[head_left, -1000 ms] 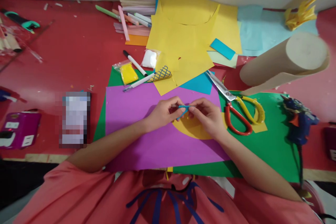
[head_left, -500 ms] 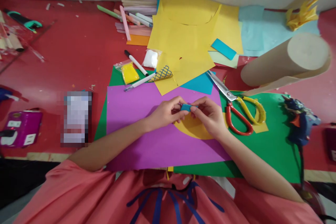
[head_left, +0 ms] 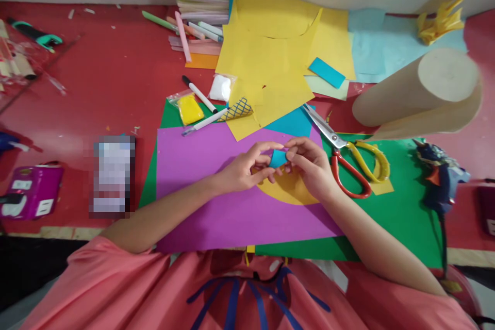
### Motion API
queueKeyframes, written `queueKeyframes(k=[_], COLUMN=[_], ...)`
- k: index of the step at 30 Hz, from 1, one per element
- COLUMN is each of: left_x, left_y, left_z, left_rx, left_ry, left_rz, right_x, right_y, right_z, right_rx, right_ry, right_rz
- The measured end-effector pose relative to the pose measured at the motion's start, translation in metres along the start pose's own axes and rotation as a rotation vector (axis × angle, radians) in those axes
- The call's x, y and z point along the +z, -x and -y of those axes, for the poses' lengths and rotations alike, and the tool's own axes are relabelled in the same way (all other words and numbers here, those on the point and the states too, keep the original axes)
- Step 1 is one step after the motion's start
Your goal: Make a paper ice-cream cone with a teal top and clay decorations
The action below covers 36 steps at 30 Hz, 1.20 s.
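- My left hand (head_left: 243,171) and right hand (head_left: 314,167) meet over the middle of the tabletop (head_left: 108,77), a little towards its near edge.
- Between them I hold a small blue paper piece (head_left: 277,158). The fingers of both hands are pinched on it, the left from its left side and the right from its right side.
- The piece is lifted just above a yellow half-round cutout (head_left: 288,192), and I cannot tell whether it touches it.
- The cutout lies on a purple sheet (head_left: 216,206), which in turn lies on a larger green sheet (head_left: 402,211) that reaches the near edge.
- Just right of my right hand, scissors (head_left: 348,157) with red and yellow handles lie shut on the green sheet, blades pointing towards the far edge.
- Further right, near the right edge, a blue glue gun (head_left: 441,180) rests partly on the green sheet, its cord running towards the near edge.
- A thick cardboard roll (head_left: 417,93) lies on its side beyond the glue gun.
- Loose yellow sheets (head_left: 278,46) are heaped towards the far edge, overlapping the purple sheet's far side.
- A small yellow cone (head_left: 237,109) with a drawn blue grid sits at the heap's near left corner.
- Beside it lie a black-capped marker (head_left: 199,94), a bag of something yellow (head_left: 189,108) and a bag of something white (head_left: 220,87).
- A bundle of pens (head_left: 193,26) lies by the far edge.
- A purple box (head_left: 27,191) sits at the left edge.
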<state>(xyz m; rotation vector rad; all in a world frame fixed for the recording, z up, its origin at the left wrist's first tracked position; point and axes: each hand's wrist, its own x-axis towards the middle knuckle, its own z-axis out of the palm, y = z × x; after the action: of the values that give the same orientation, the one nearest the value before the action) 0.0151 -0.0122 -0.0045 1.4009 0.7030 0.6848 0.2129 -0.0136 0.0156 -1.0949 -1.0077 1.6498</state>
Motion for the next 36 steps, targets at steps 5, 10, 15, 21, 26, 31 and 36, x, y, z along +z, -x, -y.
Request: queueKeyframes(k=[5,10,15,21,26,31,36], left_x=[-0.003,-0.008,-0.006,-0.007,-0.009,-0.007,-0.008], left_y=[-0.001,-0.002,-0.002,-0.006,-0.008,-0.008,-0.010], left_z=[-0.007,-0.014,-0.017,-0.014,-0.016,-0.018,-0.018], left_rx=[-0.033,0.005,0.002,-0.034,-0.051,-0.039,-0.050], left_ry=[0.004,-0.051,-0.075,-0.042,-0.102,-0.170,-0.112], left_rz=[-0.076,-0.165,-0.121,-0.171,-0.203,-0.239,-0.263], right_x=[-0.002,0.003,0.005,0.004,0.004,0.007,0.007], right_y=[0.000,0.004,0.004,0.003,0.005,0.007,0.009], right_z=[0.001,0.002,0.004,0.004,0.001,0.003,0.005], right_rx=[-0.014,0.057,0.014,0.023,0.000,-0.059,-0.018], right_ry=[0.104,0.193,0.226,0.140,0.208,0.482,0.502], right_rz=[0.061,0.141,0.077,0.088,0.098,0.122,0.146])
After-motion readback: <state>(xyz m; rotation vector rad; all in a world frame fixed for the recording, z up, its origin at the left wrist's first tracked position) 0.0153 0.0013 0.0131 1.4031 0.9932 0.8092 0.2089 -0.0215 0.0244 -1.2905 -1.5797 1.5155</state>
